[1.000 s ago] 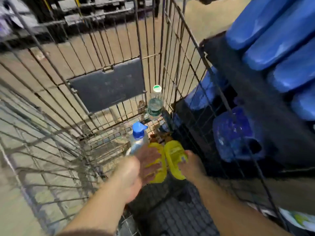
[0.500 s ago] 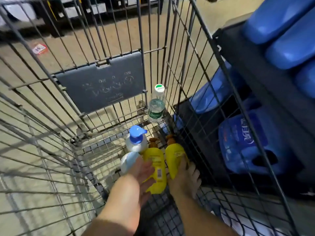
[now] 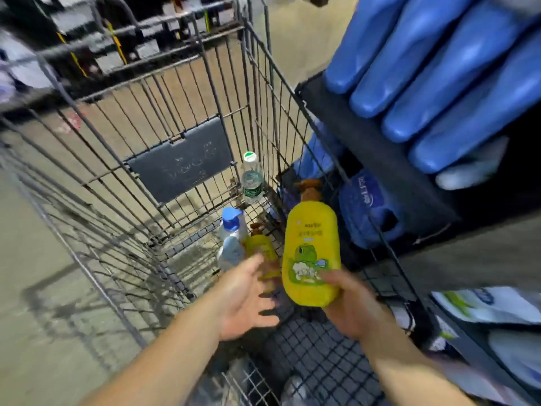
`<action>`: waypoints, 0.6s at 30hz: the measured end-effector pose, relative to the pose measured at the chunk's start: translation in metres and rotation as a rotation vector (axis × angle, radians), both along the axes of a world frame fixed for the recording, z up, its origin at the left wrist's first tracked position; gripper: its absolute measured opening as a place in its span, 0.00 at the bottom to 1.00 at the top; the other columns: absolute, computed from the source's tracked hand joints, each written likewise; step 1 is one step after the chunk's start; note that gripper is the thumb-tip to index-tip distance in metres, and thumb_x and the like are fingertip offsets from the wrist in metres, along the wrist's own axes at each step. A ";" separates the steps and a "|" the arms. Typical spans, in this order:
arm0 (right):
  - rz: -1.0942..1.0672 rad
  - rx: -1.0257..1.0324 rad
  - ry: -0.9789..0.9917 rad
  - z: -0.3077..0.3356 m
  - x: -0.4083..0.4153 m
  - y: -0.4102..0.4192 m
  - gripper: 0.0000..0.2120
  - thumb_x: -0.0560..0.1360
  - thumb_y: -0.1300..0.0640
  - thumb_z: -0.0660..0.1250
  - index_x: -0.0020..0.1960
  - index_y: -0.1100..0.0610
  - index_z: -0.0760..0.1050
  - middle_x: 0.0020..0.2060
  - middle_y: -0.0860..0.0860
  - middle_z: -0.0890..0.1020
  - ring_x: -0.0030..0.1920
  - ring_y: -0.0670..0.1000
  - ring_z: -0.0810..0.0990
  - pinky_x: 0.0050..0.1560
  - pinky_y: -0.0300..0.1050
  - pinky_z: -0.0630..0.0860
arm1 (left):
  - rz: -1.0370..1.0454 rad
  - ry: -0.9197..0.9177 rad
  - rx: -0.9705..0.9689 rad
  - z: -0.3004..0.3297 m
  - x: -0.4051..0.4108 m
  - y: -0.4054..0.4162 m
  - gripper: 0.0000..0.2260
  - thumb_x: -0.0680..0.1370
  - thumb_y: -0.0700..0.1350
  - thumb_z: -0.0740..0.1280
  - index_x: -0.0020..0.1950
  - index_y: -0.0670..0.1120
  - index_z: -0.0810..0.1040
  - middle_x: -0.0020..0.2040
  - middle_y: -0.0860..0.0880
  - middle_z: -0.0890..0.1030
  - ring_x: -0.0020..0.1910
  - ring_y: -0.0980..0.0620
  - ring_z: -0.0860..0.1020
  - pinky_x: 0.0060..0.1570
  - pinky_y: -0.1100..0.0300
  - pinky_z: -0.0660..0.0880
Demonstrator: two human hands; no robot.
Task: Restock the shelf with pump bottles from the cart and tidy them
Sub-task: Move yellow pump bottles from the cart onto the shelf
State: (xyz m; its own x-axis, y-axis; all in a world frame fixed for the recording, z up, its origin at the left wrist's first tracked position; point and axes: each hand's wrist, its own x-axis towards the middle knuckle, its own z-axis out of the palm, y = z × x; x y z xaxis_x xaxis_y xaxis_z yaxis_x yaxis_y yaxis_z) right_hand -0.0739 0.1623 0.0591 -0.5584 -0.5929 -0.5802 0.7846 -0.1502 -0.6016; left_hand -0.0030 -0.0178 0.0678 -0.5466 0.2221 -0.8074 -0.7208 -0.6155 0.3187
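Note:
My right hand (image 3: 348,303) grips the base of a yellow pump bottle (image 3: 310,247) with a green frog label and a brown pump, held upright above the wire cart (image 3: 164,218). My left hand (image 3: 246,297) hovers open over the cart bottom, fingers spread and blurred, just above a second yellow pump bottle (image 3: 260,244) that lies there. Beside that bottle stand two white bottles with blue tops (image 3: 232,235).
A clear water bottle with a green cap (image 3: 251,178) stands in the cart's far corner by a dark plastic flap (image 3: 181,165). To the right, a dark shelf (image 3: 371,148) carries rows of big blue jugs (image 3: 439,83), with more blue jugs (image 3: 369,206) on the tier below.
My right hand has lifted one yellow pump bottle up out of the cart. My left hand has let go of the other yellow bottle and opened above it.

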 end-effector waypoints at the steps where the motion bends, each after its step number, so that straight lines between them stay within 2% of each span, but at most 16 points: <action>1: -0.018 0.001 0.018 0.013 0.012 0.009 0.40 0.50 0.56 0.82 0.60 0.63 0.77 0.55 0.62 0.83 0.53 0.59 0.83 0.51 0.53 0.81 | -0.053 0.037 0.066 0.017 0.005 0.007 0.25 0.77 0.64 0.53 0.69 0.55 0.69 0.70 0.47 0.73 0.67 0.39 0.72 0.68 0.37 0.62; 3: -0.056 0.029 0.073 0.045 0.034 0.027 0.48 0.45 0.54 0.83 0.63 0.65 0.74 0.56 0.64 0.81 0.53 0.61 0.82 0.52 0.56 0.80 | -0.125 0.114 0.174 0.056 0.009 0.022 0.25 0.76 0.64 0.55 0.69 0.55 0.69 0.69 0.47 0.75 0.63 0.38 0.76 0.68 0.39 0.63; 4: -0.097 0.045 0.094 0.062 0.043 0.038 0.49 0.43 0.54 0.84 0.62 0.64 0.74 0.54 0.63 0.83 0.51 0.60 0.83 0.49 0.55 0.82 | -0.143 0.142 0.203 0.075 0.009 0.031 0.26 0.75 0.63 0.58 0.70 0.53 0.70 0.69 0.45 0.75 0.61 0.38 0.77 0.67 0.39 0.64; 6: -0.180 0.060 0.180 0.096 0.056 0.061 0.50 0.42 0.55 0.85 0.61 0.62 0.72 0.51 0.59 0.85 0.49 0.59 0.84 0.45 0.53 0.82 | -0.170 0.202 0.252 0.113 0.008 0.048 0.27 0.73 0.60 0.62 0.68 0.48 0.74 0.69 0.42 0.75 0.58 0.37 0.78 0.60 0.42 0.73; 8: -0.235 0.122 0.331 0.136 0.065 0.089 0.51 0.44 0.54 0.85 0.63 0.62 0.69 0.51 0.57 0.85 0.51 0.58 0.84 0.48 0.53 0.81 | -0.234 0.269 0.283 0.150 0.002 0.070 0.27 0.73 0.59 0.61 0.66 0.46 0.76 0.67 0.41 0.76 0.57 0.37 0.79 0.52 0.45 0.79; 10: -0.268 0.196 0.436 0.166 0.069 0.109 0.52 0.47 0.51 0.85 0.65 0.63 0.67 0.53 0.57 0.85 0.53 0.59 0.83 0.52 0.55 0.80 | -0.294 0.336 0.284 0.172 -0.007 0.087 0.27 0.74 0.60 0.58 0.66 0.45 0.76 0.66 0.41 0.77 0.59 0.36 0.79 0.54 0.44 0.77; 13: -0.378 0.257 0.572 0.219 0.086 0.164 0.44 0.56 0.56 0.82 0.67 0.61 0.66 0.57 0.59 0.82 0.56 0.58 0.82 0.54 0.51 0.79 | -0.459 0.428 0.276 0.216 -0.019 0.141 0.28 0.73 0.61 0.59 0.68 0.47 0.75 0.69 0.44 0.75 0.61 0.37 0.76 0.62 0.42 0.71; 16: -0.472 0.308 0.651 0.257 0.106 0.221 0.33 0.59 0.63 0.76 0.62 0.59 0.71 0.52 0.55 0.85 0.52 0.53 0.84 0.47 0.42 0.80 | -0.613 0.545 0.247 0.253 -0.024 0.198 0.25 0.75 0.61 0.56 0.65 0.50 0.77 0.66 0.46 0.77 0.55 0.42 0.81 0.58 0.47 0.72; 18: -0.527 0.344 0.688 0.276 0.118 0.257 0.29 0.61 0.66 0.75 0.61 0.58 0.72 0.50 0.54 0.86 0.51 0.52 0.85 0.46 0.40 0.80 | -0.670 0.574 0.240 0.273 -0.025 0.236 0.25 0.75 0.61 0.55 0.63 0.49 0.79 0.65 0.45 0.79 0.57 0.41 0.81 0.56 0.46 0.75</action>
